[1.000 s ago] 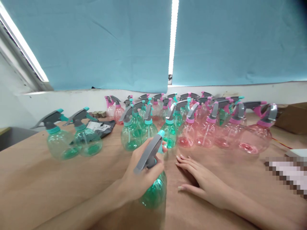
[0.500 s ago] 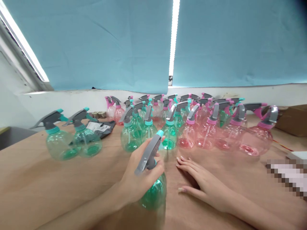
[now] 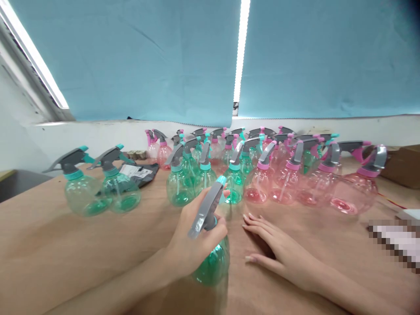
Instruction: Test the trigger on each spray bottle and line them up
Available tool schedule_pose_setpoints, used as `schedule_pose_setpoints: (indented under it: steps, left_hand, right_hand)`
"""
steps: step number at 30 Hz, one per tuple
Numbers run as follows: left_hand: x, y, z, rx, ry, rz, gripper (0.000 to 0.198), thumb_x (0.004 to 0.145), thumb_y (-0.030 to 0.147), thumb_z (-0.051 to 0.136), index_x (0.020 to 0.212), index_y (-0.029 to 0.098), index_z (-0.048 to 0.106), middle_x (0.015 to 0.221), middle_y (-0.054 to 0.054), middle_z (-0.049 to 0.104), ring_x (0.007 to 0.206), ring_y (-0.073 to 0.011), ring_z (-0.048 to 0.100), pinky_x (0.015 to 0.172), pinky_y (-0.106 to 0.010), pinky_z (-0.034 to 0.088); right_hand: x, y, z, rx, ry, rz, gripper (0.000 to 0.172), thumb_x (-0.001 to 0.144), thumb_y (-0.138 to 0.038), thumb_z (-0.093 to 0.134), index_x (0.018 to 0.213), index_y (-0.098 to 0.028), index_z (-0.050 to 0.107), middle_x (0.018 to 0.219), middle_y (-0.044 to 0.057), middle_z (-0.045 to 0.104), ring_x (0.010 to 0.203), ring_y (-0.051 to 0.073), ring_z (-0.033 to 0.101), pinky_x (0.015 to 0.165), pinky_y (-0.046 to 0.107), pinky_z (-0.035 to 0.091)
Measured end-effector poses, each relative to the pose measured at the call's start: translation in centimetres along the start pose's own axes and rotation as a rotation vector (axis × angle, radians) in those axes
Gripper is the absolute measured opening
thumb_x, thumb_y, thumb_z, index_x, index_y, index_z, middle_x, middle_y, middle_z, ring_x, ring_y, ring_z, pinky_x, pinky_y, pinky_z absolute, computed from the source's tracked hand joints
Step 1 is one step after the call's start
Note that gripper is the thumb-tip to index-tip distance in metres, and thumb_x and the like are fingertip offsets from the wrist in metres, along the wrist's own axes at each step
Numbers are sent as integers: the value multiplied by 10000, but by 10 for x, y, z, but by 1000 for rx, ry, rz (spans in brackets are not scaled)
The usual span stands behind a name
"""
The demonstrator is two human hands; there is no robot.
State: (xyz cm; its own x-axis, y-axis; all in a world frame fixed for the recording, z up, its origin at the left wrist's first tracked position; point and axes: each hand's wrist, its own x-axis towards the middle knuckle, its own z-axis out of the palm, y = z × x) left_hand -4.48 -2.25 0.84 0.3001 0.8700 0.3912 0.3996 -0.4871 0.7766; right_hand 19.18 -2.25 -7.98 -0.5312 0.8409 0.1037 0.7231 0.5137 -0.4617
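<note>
At the far left of the table [image 3: 39, 262], you have 2 green spray bottles [image 3: 82, 192] standing upright, overlapping in your view, with teal collars and grey heads. Just behind the 2nd lies a dark package [image 3: 149, 175] with a white label [image 3: 136, 171]. Further right, 3 more green bottles [image 3: 179, 188] stand at the front of a crowded group, where other pink and green bottles fill the space behind them.

Nearer to you, in front of those 3, your left hand [image 3: 185, 236] is grasping a green spray bottle [image 3: 215, 264] around its neck, thumb across the near side and fingers reaching around the far side. Its grey head [image 3: 207, 212] tilts, the teal tip pointing away from you; whether its base touches the table you cannot tell.

To the right of that bottle, your right hand [image 3: 278, 245] rests released on the table, palm down, fingers extended and thumb apart. Beyond it, 4 pink bottles [image 3: 257, 181] continue the front row rightward. At the far right you see a brown box [image 3: 405, 166] and, closer to you, a pixelated item [image 3: 398, 240] too obscured to identify.
</note>
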Motion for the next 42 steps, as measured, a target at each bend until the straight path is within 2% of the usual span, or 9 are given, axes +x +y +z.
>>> schedule_pose_setpoints:
  steps: [3, 9, 11, 16, 23, 27, 33, 38, 42]
  left_hand:
    - [1, 2, -1, 4, 1, -10, 448, 791, 171, 511, 1233, 231, 549, 776, 17, 628, 658, -139, 577, 630, -261, 486]
    - [4, 10, -2, 5, -6, -56, 430, 781, 215, 520, 1210, 224, 547, 1101, -53, 669, 712, -144, 616, 582, -251, 491]
    - [4, 11, -1, 9, 2, -54, 447, 782, 240, 520, 1229, 229, 541, 1073, -56, 680, 703, -153, 620, 571, -257, 494]
    - [5, 7, -3, 33, -6, -31, 478, 779, 229, 527, 1256, 230, 549, 785, -2, 658, 598, -152, 578, 547, -270, 486]
    - [12, 6, -12, 30, -22, -55, 481, 811, 221, 516, 1291, 232, 531, 737, 22, 614, 545, -128, 524, 522, -248, 451]
    - [13, 1, -12, 6, -30, -55, 472, 830, 239, 519, 1302, 244, 524, 821, -5, 647, 601, -137, 555, 539, -246, 471]
    - [12, -3, -9, -39, 5, -57, 473, 789, 207, 554, 1259, 258, 545, 1190, -58, 644, 784, -161, 627, 739, -291, 550]
    - [13, 0, -8, -53, 11, -94, 518, 759, 184, 548, 1271, 262, 538, 1162, -54, 663, 837, -183, 632, 784, -316, 550]
    - [13, 5, -9, -25, 10, -108, 531, 751, 190, 542, 1276, 273, 546, 1087, -34, 685, 660, -142, 584, 628, -266, 513]
  right_hand:
    - [0, 0, 0, 0, 0, -5, 704, 892, -636, 503, 1401, -151, 491, 1534, 131, 358, 1428, 305, 298, 1171, 521, 258]
    - [-1, 1, 0, 2, 17, -11, 688, 894, -633, 502, 1394, -160, 502, 1524, 127, 378, 1423, 308, 311, 1167, 529, 265]
    - [-1, 2, 1, 19, 32, -15, 673, 889, -624, 520, 1393, -179, 506, 1520, 121, 389, 1417, 314, 323, 1161, 532, 278]
    - [-2, 3, 2, 23, 19, 1, 680, 891, -623, 518, 1406, -180, 491, 1528, 114, 381, 1422, 315, 311, 1167, 527, 269]
    - [-1, 3, 1, 8, -11, 19, 678, 897, -630, 499, 1406, -181, 491, 1536, 107, 367, 1428, 307, 298, 1178, 532, 230]
    - [-2, 4, 3, 18, 14, 7, 667, 895, -617, 516, 1405, -188, 494, 1529, 105, 379, 1422, 306, 314, 1176, 527, 242]
    - [-2, 5, 3, 11, 21, 7, 661, 902, -609, 511, 1416, -195, 479, 1526, 105, 385, 1416, 302, 327, 1172, 524, 257]
    - [-2, 5, 4, 34, 44, -8, 646, 894, -598, 534, 1407, -207, 492, 1522, 100, 396, 1415, 309, 329, 1171, 526, 258]
    - [-1, 3, 1, 15, 8, 17, 672, 896, -624, 506, 1399, -179, 496, 1527, 111, 384, 1419, 306, 321, 1172, 522, 261]
